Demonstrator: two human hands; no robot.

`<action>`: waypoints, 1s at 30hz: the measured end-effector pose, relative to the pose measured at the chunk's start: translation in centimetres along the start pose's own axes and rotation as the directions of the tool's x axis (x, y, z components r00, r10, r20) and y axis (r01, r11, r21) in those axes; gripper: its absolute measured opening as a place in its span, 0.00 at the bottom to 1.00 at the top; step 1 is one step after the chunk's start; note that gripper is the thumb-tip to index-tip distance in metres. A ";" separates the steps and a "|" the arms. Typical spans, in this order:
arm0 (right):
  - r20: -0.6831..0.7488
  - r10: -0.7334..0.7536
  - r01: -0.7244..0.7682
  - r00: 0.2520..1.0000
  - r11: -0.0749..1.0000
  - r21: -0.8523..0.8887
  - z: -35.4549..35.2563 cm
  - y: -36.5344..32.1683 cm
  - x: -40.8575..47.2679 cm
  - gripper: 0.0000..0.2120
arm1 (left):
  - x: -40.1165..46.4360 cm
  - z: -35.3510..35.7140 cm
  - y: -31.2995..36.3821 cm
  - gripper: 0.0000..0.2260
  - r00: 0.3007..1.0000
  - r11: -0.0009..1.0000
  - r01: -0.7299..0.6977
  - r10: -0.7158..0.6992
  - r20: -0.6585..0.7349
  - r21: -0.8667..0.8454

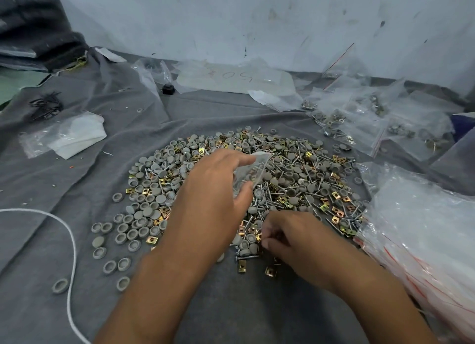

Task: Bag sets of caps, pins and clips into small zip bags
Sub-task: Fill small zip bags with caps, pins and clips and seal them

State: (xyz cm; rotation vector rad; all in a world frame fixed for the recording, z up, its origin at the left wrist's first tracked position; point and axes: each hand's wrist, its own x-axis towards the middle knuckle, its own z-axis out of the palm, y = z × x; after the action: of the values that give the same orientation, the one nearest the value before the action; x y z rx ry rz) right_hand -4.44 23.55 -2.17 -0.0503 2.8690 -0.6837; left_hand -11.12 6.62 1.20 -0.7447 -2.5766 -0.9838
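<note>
The left hand (218, 187) pinches a small zip bag (250, 172) between thumb and forefinger, held above the pile of caps, pins and clips (295, 179) on the table (77, 184). Just right and nearer the person, the right hand (290, 237) curls its fingertips into the pile's near edge, apparently picking parts; the bag lies up-left of it.

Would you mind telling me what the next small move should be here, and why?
Probably carry the right hand up to the small zip bag and drop its pinch of parts in: the left hand holds that bag above the pile.
</note>
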 end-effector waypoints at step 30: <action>0.015 0.014 -0.014 1.000 0.999 0.032 -0.8 0.8 -0.2 0.10 | 0.0 0.3 -0.1 0.20 0.999 1.000 -0.013 0.013 0.038 0.006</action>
State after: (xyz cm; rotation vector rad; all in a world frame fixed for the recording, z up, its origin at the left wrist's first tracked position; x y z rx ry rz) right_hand -4.36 24.60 -1.75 -0.0304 2.8410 -0.7241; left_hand -11.20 6.76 0.91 -0.7849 -2.6021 -0.9663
